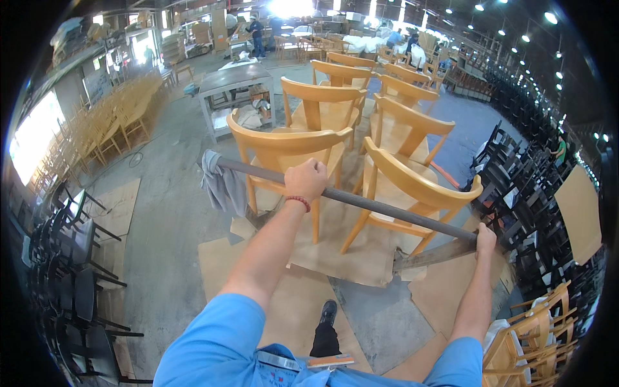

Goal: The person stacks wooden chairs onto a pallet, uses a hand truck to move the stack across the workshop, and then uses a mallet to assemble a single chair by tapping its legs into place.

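My left hand is closed around a long dark grey handle bar, left of its middle. Near the bar's right end, my right hand is wrapped around it too. A grey cloth hangs over the left end. Just beyond the bar stand light wooden chairs in two rows, with a near left chair and a near right chair closest to my hands. They rest on brown cardboard, which hides most of whatever carries them.
A grey worktable with things on its lower shelf stands ahead left. Black chairs line the left side; stacked black chairs crowd the right. More wooden chairs are at lower right. A person in dark blue stands far off.
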Demonstrator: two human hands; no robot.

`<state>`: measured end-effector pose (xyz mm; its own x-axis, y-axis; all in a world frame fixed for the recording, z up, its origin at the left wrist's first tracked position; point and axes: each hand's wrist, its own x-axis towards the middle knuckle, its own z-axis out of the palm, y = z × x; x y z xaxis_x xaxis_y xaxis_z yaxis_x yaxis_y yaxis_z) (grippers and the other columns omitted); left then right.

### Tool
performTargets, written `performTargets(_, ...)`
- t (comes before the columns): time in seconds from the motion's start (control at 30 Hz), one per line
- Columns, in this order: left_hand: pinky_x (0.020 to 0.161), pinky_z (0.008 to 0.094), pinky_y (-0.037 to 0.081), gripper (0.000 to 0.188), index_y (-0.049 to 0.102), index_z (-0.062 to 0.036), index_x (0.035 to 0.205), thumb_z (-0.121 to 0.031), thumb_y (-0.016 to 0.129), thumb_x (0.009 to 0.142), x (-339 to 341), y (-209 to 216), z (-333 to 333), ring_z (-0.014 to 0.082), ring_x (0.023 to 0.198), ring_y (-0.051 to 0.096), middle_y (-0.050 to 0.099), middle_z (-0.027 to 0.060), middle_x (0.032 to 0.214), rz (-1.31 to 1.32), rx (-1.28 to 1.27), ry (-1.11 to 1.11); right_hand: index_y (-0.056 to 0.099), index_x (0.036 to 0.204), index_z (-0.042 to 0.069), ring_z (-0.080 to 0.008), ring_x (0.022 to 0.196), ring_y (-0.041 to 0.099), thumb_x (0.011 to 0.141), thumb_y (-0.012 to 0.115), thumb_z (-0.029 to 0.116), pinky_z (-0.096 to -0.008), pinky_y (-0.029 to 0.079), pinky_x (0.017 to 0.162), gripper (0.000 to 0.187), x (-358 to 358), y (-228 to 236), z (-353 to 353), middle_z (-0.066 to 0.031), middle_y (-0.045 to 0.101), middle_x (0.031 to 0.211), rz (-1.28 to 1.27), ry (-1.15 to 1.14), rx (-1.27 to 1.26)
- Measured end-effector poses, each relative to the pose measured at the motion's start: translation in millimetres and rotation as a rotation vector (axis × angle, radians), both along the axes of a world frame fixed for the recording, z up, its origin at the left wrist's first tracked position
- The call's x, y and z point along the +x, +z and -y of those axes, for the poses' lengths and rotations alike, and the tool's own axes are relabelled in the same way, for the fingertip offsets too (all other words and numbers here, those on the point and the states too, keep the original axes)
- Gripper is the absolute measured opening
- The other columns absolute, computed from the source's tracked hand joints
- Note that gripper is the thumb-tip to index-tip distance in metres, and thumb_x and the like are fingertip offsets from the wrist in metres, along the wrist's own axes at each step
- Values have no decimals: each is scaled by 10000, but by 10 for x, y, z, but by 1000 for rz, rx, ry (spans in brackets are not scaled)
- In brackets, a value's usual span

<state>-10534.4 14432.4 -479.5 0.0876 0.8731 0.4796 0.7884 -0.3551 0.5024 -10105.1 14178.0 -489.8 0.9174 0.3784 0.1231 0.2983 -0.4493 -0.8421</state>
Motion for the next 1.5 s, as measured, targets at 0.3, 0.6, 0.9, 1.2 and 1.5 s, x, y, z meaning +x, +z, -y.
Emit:
performTargets(0.3,799,435,406,396,685,-110,757,-384,436,898,210,-107,-1269,307,799,614,656,122,760,-253,-51,-219,640,813,-47,-376,812,608,770,504,328,-411,447,760,401,349,-191,-1408,-252,632,835,82,37,-49)
performTargets(0.6,972,414,319,405,672,-113,988,-417,410,930,741,-151,-2206,261,1084,523,638,84,1037,-435,-103,-220,650,859,-41,-391,837,613,789,512,346,-429,445,766,416,797,-248,-2405,-256,635,852,117,62,14)
performTargets(0.9,1010,419,356,414,544,-70,1204,-356,428,929,413,-855,-2190,344,1226,433,529,234,1234,-221,-267,-340,649,936,-35,-368,918,614,813,489,386,-412,446,808,466,1086,-358,-3159,-237,651,942,202,105,-54)
performTargets(1.2,857,464,492,329,640,-83,1134,-226,475,888,-2932,-1680,1828,328,1060,596,615,140,1173,-606,-1396,365,619,1095,-21,-423,1066,541,850,407,546,-442,406,908,653,1531,-583,-3277,-262,603,1104,210,85,-332)
performTargets(1.5,908,467,470,354,618,-101,1177,-263,474,897,-4273,-2393,2553,331,1068,588,616,149,1162,-145,-1690,868,586,1150,-44,-379,1057,548,882,463,540,-400,415,908,654,-620,-1418,-3619,-251,591,1143,207,124,204)
